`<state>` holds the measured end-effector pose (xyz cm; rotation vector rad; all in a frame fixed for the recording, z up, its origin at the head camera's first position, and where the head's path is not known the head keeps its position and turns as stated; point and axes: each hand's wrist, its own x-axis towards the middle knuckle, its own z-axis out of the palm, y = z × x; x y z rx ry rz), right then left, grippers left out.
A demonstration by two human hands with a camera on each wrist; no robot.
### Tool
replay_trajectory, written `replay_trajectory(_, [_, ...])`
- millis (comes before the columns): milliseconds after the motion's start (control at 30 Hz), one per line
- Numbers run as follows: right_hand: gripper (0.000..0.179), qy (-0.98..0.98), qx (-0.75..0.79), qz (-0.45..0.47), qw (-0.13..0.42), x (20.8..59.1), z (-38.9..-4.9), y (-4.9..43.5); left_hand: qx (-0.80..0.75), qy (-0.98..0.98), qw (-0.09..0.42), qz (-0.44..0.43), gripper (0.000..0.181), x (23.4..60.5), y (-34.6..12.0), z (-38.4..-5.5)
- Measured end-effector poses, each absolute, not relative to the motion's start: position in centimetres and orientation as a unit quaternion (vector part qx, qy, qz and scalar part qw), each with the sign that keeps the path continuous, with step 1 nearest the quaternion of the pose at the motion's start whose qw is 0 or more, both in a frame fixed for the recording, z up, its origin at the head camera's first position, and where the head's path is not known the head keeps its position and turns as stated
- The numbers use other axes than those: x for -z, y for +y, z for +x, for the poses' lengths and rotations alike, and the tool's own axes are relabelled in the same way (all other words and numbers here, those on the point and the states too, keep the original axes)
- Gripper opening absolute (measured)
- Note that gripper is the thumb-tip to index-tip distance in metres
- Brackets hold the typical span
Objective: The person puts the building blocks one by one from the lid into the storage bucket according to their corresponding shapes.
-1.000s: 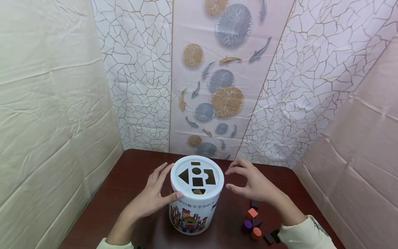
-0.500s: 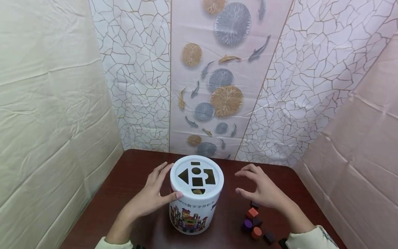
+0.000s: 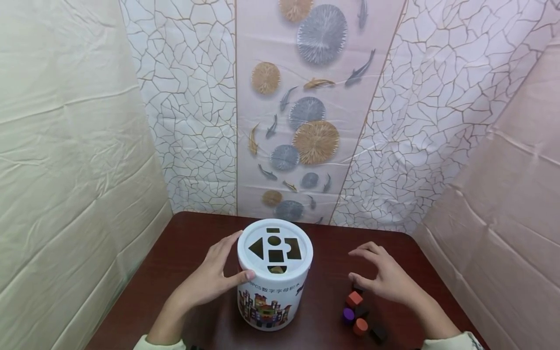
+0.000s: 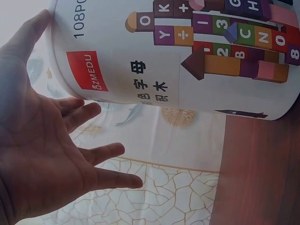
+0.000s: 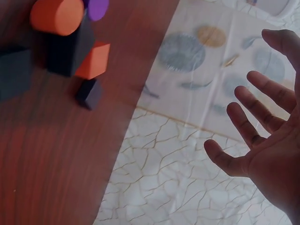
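A white cylindrical block bucket point(image 3: 290, 296), printed with toy buildings and lettering, stands upright on the table. Its white lid point(image 3: 258, 267) has several shaped cutouts, among them a triangle, a circle and a square. My left hand point(image 3: 205, 279) rests against the bucket's left side, thumb on the lid's front rim. In the left wrist view its other fingers point(image 4: 110, 151) are spread, two of them by the rim. To the bucket's right, my right hand point(image 3: 380, 277) hovers with nothing in it, fingers loosely bent. Beneath it lie an orange-red cube point(image 3: 354, 299) and a purple cylinder point(image 3: 348, 315).
Beside the cube are an orange cylinder point(image 3: 360, 327) and several dark blocks point(image 3: 378, 333); a small dark block point(image 5: 89, 93) lies near them in the right wrist view. Patterned cloth point(image 3: 201, 121) hangs behind the dark red table point(image 3: 197, 233), with plain cloth at both sides.
My right hand has moved away from the bucket, rightward and slightly down towards the blocks. The left hand stays at the lid's rim. The view has shifted slightly.
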<state>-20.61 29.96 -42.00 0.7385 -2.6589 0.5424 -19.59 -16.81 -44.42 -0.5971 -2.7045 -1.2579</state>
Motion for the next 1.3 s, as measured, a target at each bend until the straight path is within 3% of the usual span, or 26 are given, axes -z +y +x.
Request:
replay_trajectory(800, [0.039,-0.951,-0.189,0.193,0.151,45.7,-20.1,34.5,0.417,-0.887,0.051,-0.194,0.107,44.7,-16.8,-19.8])
replay_trajectory(1300, [0.034,-0.956,-0.212,0.181,0.096,48.8,-19.2,35.0,0.416,-0.886,0.056,-0.196,0.107,44.7,-16.7,-19.7])
